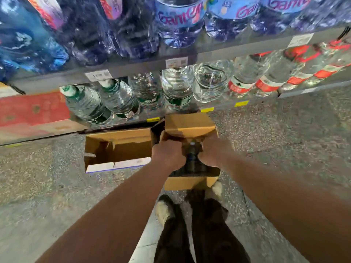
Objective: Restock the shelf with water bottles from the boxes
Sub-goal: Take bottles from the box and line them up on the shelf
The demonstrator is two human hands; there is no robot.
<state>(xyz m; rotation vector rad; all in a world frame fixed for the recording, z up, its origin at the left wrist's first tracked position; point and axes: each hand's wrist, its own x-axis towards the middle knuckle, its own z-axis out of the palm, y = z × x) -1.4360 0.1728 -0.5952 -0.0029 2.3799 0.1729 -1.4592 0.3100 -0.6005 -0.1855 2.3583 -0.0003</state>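
Note:
An open cardboard box [190,182] stands on the floor in front of my feet, its far flap [188,123] raised. Both my hands reach down into it. My left hand [168,155] and my right hand [211,152] are curled around something inside, on either side of a dark bottle [192,158] with a pale cap. Whether each hand holds its own bottle is hidden by the hands. Above, the lower shelf [133,69] carries clear water bottles [177,86] with green labels.
A second open box [117,149], seemingly empty, lies on the floor to the left. Blue Ganten bottles [178,21] fill the upper shelf; red-labelled bottles [266,76] stand at lower right. A red carton [32,111] sits at far left. Speckled floor spreads around.

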